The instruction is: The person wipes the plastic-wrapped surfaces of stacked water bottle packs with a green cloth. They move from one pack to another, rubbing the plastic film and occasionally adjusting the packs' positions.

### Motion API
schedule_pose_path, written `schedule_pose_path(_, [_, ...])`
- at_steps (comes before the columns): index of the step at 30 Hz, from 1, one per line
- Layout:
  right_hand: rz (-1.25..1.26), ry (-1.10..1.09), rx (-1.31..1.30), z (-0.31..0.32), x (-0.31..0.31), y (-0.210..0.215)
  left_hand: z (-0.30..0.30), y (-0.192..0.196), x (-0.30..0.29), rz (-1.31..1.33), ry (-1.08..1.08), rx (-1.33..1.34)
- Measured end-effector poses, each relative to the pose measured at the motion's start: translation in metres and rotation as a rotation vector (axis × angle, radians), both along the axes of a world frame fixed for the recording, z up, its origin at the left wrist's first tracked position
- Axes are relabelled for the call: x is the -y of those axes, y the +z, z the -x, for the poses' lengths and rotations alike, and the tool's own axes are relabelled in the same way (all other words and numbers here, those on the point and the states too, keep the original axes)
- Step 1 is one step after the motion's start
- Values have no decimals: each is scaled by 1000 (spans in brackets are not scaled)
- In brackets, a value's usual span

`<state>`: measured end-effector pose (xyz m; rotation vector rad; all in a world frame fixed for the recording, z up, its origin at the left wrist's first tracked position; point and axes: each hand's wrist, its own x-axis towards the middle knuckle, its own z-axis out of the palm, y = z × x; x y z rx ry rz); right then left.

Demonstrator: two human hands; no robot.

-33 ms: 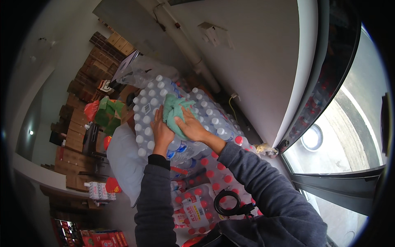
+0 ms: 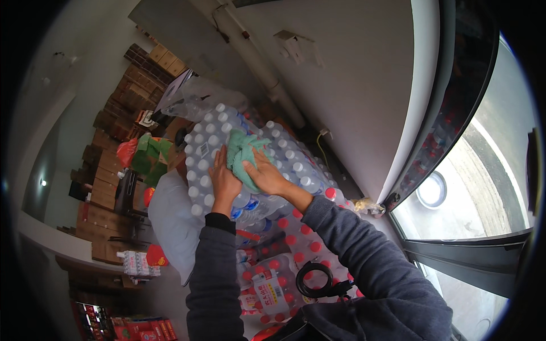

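A crumpled green cloth (image 2: 242, 156) lies on top of shrink-wrapped packs of clear bottles with white caps (image 2: 197, 149). My right hand (image 2: 269, 177) bears on the cloth from its right side, thumb and fingers bunching part of it. Flat along the cloth's left edge, my left hand (image 2: 226, 183) rests on the bottle tops with its fingers stretched out. Its fingertips touch the cloth's edge or lie just beside it; I cannot tell which.
Packs of red-capped bottles (image 2: 314, 246) stand lower and nearer, with a black cable coil (image 2: 313, 279) over them. A pale bulging bag (image 2: 173, 219) sits left of the stack. A white wall (image 2: 364, 85) rises on the right, beside a glass door (image 2: 449, 187). Stacked cartons (image 2: 105, 170) line the far left.
Almost nothing differs; the cloth and both hands keep nearly the same place.
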<state>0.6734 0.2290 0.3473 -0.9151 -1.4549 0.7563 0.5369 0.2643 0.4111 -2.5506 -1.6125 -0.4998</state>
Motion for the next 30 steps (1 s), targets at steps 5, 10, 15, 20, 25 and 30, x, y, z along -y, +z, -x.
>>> schedule_pose_path(5, [70, 51, -66, -5, -4, -21, -6, 6, 0, 63, 37, 3])
schedule_pose_path(10, [237, 40, -139, -4, -5, -30, -14, 12, 8, 113, 83, -54])
schedule_pose_path(15, [268, 91, -172, -10, -2, -33, -19, 19, 16, 133, 72, -57])
schedule_pose_path(20, [386, 101, -239, -11, -2, -40, -20, 19, 15, 132, 70, -69])
schedule_pose_path(25, [403, 151, -245, -16, 0, -52, -20, 19, 15, 129, 60, -81])
schedule_pose_path(30, [477, 139, -203, -17, 1, -62, -20, 19, 15, 126, 63, -81])
